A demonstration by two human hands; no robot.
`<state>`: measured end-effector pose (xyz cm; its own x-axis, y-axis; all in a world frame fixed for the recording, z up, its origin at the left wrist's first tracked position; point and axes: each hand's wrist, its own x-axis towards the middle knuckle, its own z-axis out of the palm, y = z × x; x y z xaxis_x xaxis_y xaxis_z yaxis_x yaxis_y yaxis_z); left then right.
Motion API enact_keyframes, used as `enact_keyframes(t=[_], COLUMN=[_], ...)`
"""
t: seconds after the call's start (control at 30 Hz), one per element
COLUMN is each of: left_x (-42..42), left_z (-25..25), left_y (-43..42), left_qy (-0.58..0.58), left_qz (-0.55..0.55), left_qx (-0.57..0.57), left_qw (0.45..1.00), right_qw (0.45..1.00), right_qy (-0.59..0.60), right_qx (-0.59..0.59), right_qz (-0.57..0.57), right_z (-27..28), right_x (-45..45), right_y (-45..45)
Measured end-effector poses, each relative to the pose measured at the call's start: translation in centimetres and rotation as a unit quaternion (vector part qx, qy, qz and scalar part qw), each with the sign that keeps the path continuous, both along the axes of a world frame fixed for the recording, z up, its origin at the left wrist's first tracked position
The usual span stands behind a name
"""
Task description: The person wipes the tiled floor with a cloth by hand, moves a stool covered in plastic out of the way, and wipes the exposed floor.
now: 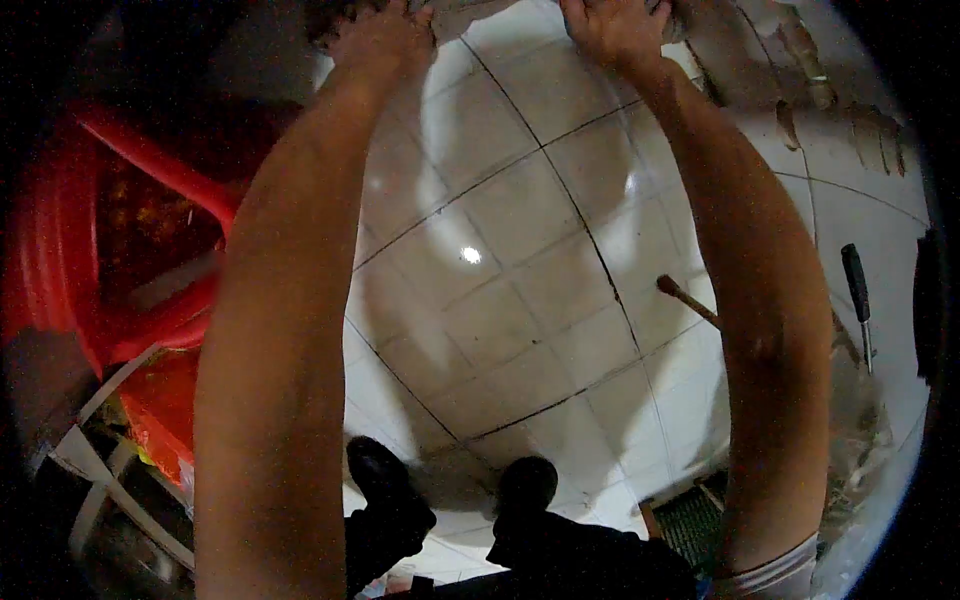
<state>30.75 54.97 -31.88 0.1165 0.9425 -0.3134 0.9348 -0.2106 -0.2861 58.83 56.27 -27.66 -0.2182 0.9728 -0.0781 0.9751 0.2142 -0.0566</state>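
Note:
My left hand (382,38) is at the top edge of the view, its fingers partly cut off. They look curled against something dark that I cannot make out. Level with it, across a gap, my right hand (622,32) also reaches the top edge, fingers bent and partly out of view. What it grips is hidden. Both forearms stretch forward over a pale tiled floor (500,330) with dark joints and a bright reflection. A brush-like stick (685,297) with a brown tip lies partly behind my right forearm.
A red plastic chair or stool (150,165) stands at left, above an orange-red bag (160,400) and pale straps (120,490). At right lies a black-handled screwdriver-like tool (857,290). Dark shoes (527,485) are below, near a dark green ridged item (690,530).

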Motion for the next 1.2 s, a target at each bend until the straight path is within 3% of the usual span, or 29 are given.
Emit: enact_keyframes(t=[0.07,0.13,0.17,0.23,0.4,0.57,0.67,0.8,0.9,1.0,1.2], left_x=[3.2,-0.3,-1.0,1.7,5.0,7.2,7.1,5.9,6.7,6.7,8.3], left_z=[5.5,-0.1,-2.3,-1.1,2.0,7.2,9.6,8.2,7.5,4.8,3.5], left_y=[-1.2,-1.9,-2.2,-5.7,-17.1,-36.9,-44.9,-46.6,-42.6,-38.1,-31.1], left_qy=[0.004,-0.111,-0.167,-0.15,-0.231,-0.273,-0.226,-0.204,-0.206,-0.192,-0.205], left_qz=[0.066,0.047,0.032,0.109,0.204,0.184,0.227,0.226,0.252,0.229,0.24], left_qx=[-0.14,0.092,0.208,0.218,0.104,0.037,-0.013,0.045,0.076,0.163,0.281], left_qw=[0.988,0.988,0.963,0.958,0.946,0.944,0.947,0.952,0.943,0.94,0.906], right_qw=[0.999,0.998,0.995,0.965,0.967,0.985,0.986,0.991,0.99,0.992,0.983], right_qy=[0.031,-0.037,-0.072,-0.092,0.031,0.14,0.143,0.127,0.11,0.064,0.043], right_qx=[-0.021,-0.029,-0.032,0.19,0.201,0.043,-0.059,-0.047,0.055,0.059,0.171], right_qz=[0.003,0.039,0.053,0.156,0.15,0.089,0.062,-0.005,-0.067,-0.093,-0.057], right_z=[0.6,0.8,0.5,-5.4,-3.8,1.4,2.9,3.4,2.3,1.7,-1.2], right_x=[-0.4,-0.2,0.6,4.5,3.8,1.8,2.0,1.4,0.1,-0.7,-0.8], right_y=[0.6,1.0,1.1,1.1,-12.1,-34.3,-43.7,-41.7,-36.0,-30.9,-20.5])
